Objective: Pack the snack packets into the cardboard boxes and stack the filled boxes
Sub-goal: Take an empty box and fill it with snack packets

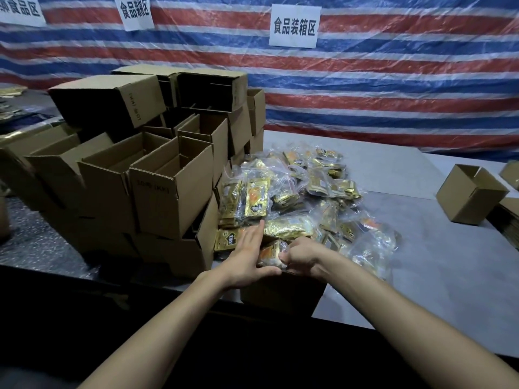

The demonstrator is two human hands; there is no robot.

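A small cardboard box point(280, 293) stands at the table's near edge, right in front of me. My left hand point(247, 256) lies flat with straight fingers along the box's left rim, its thumb on the near edge. My right hand point(300, 255) has its fingers curled round a clear bag of gold snack packets point(271, 252) at the box's mouth. Behind the box lies a heap of gold snack packets in clear bags point(306, 197). To the left, open cardboard boxes point(157, 175) are stacked in several layers.
A single open box point(471, 195) sits on the grey table point(421, 248) at the far right, with flattened cardboard beside it. A striped tarp with paper signs point(295, 26) hangs behind. The table's dark front edge runs below my arms.
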